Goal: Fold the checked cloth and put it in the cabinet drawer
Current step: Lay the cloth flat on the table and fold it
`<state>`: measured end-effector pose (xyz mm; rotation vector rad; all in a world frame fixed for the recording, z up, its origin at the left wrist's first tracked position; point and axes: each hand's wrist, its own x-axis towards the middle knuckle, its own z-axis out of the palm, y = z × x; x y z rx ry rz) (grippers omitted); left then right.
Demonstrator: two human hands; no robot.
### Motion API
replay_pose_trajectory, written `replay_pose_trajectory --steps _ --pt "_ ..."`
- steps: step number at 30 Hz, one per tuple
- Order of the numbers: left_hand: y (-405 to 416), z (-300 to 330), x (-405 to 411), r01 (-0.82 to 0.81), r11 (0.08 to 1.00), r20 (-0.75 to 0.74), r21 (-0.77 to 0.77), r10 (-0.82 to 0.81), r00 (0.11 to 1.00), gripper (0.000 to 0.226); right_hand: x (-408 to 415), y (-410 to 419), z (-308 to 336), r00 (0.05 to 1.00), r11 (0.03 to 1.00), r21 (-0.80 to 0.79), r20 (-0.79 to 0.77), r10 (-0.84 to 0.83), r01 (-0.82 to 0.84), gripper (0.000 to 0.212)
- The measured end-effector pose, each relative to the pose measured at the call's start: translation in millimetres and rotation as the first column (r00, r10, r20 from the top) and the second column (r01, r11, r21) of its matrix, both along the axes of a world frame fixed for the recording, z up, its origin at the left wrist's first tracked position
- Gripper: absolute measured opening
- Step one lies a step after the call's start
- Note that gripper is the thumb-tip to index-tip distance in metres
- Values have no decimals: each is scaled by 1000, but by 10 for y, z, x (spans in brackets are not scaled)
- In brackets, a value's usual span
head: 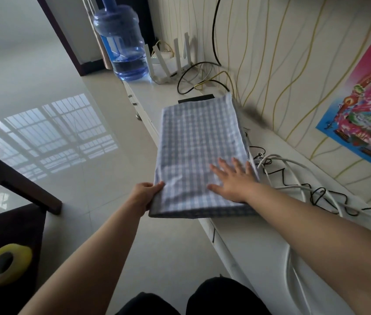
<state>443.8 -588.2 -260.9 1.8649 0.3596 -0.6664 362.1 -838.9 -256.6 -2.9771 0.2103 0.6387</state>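
The blue-and-white checked cloth (199, 142) lies folded into a long rectangle on the low white cabinet (259, 242), its left part overhanging the cabinet's front edge. My left hand (144, 196) grips the cloth's near left corner, thumb on top. My right hand (233, 178) rests flat on the cloth's near right part with the fingers spread. A cabinet drawer front with a handle (132, 100) shows further back along the cabinet, shut.
White and black cables (293, 176) lie on the cabinet right of the cloth. A white router (171, 62) and a blue water bottle (123, 42) stand at the far end. A dark wooden table (9, 201) with a yellow tape roll (5, 264) is at left, over glossy floor tiles.
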Motion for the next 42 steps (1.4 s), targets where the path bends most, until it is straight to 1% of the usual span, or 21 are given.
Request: replay_pose_trajectory --steps 4,6,8,9,12,14,15,16,18,20,23,24,26,28,30,31,33,35,38,39,42 --pt "26 -93 14 73 986 188 150 -101 977 32 -93 -174 -119 1000 1000 5 14 -21 21 78" --pt "184 -221 53 164 869 366 466 -358 859 41 -57 -197 -95 1000 1000 24 10 -20 20 74" --pt "431 -393 86 204 515 338 833 -764 550 66 -41 -256 -84 1000 999 41 14 2 -3 67" --pt "494 -433 82 162 386 305 908 -875 377 80 -41 -301 -72 1000 998 52 23 18 -19 63" --pt "424 -354 115 195 253 261 948 -965 -13 91 -56 -450 -26 994 989 133 95 54 -66 53" --pt "345 -241 199 280 147 197 949 -967 -161 76 -95 -547 61 990 972 228 137 17 -48 44" --pt "331 -189 246 354 118 182 928 -972 -152 71 -101 -607 75 989 964 263 146 -3 -36 40" --pt "316 -114 268 426 142 191 894 -979 -75 67 -104 -649 97 990 960 279 140 -13 -27 38" --pt "265 15 297 517 410 347 752 -912 219 52 -76 -704 122 995 942 337 86 -47 15 37" --pt "138 122 356 464 684 482 563 -728 488 41 -55 -662 256 987 886 441 -2 -158 143 37" --pt "-56 194 502 369 873 490 319 -485 724 56 -33 -667 389 958 810 517 -79 -275 275 43" --pt "-112 202 545 327 905 474 271 -421 773 56 -16 -724 405 913 744 550 -97 -396 381 44" --pt "-208 185 621 245 942 468 231 -328 821 57 8 -813 446 895 683 628 -49 -444 373 36" --pt "-285 146 666 195 942 458 274 -306 835 52 24 -809 494 885 442 840 -90 -457 313 24" --pt "-348 84 725 153 923 425 353 -304 853 48 38 -918 409 883 225 930 -168 -438 289 61" --pt "-371 50 752 137 908 404 397 -307 861 49 26 -952 366 889 188 933 -211 -406 308 80" --pt "-423 20 762 115 862 379 493 -331 864 52 -12 -921 336 895 249 924 -172 -411 291 79" --pt "-437 26 712 57 813 426 580 -363 829 51 3 -812 304 875 404 891 17 -484 206 50" --pt "-404 49 595 -3 809 553 588 -399 732 46 -70 -609 279 604 664 700 416 -680 265 41" --pt "-382 28 577 13 813 552 583 -407 728 45 -100 -567 257 575 705 619 455 -680 344 43" --pt "-352 -61 599 140 755 400 640 -483 778 50 -124 -568 166 654 760 433 398 -643 484 50"
